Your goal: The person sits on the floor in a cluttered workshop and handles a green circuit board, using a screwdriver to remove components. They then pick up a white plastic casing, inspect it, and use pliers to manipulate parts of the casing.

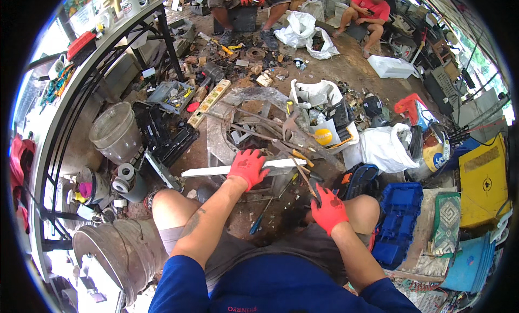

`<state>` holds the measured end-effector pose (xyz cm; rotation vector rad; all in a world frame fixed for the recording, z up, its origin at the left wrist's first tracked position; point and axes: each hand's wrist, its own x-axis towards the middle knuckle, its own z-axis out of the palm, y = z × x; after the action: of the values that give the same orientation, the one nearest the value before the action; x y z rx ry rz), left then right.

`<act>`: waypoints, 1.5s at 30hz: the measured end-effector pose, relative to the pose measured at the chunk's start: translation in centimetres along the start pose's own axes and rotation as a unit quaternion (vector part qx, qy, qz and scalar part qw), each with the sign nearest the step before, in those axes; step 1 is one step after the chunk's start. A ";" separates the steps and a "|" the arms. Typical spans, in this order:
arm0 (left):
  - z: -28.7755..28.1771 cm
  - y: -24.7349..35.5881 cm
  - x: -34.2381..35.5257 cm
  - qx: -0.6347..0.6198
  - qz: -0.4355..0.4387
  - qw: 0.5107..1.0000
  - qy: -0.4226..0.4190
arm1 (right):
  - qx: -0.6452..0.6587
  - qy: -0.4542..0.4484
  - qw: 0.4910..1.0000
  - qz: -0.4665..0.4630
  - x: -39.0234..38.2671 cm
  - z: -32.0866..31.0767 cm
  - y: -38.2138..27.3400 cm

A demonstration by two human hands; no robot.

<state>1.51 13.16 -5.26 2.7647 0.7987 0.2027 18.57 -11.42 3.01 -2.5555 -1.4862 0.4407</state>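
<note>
My left hand [248, 169], in a red glove, is closed over a long white bar [211, 171]. The bar lies crosswise above a worn metal frame [221, 118] standing between my knees. In my red-gloved right hand [328, 210] is a long thin brownish tool [304, 175] with a dark part at the grip; its exact kind cannot be made out. Its far end reaches up close to the bar's right end. On the frame beyond the bar lie several rusty tools, among them pliers or tongs [290, 130]. A blue-handled screwdriver [256, 225] is on the floor below.
To my right are an open blue plastic case [399, 221], a white sack [381, 148] and a yellow metal box [484, 183]. A clear bucket [114, 132] and a large dirty bucket [119, 253] stand left. Two other people [248, 4] sit at the far side, amid scattered scrap.
</note>
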 end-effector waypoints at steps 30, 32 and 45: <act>0.2 0.4 -1.0 -0.002 -0.057 0.997 -0.047 | -0.084 -0.034 0.996 -0.018 1.3 0.0 -3.1; 0.1 0.5 -0.9 -0.011 -0.049 0.998 -0.045 | -0.091 -0.105 0.990 0.003 1.1 0.4 -3.1; 0.3 0.5 -0.8 0.001 -0.058 0.997 -0.051 | 0.089 -0.030 0.995 0.033 2.2 1.9 -2.6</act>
<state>1.13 12.28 -5.49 2.6955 0.9293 0.0377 16.79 -8.26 1.53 -2.4773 -1.3188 0.6332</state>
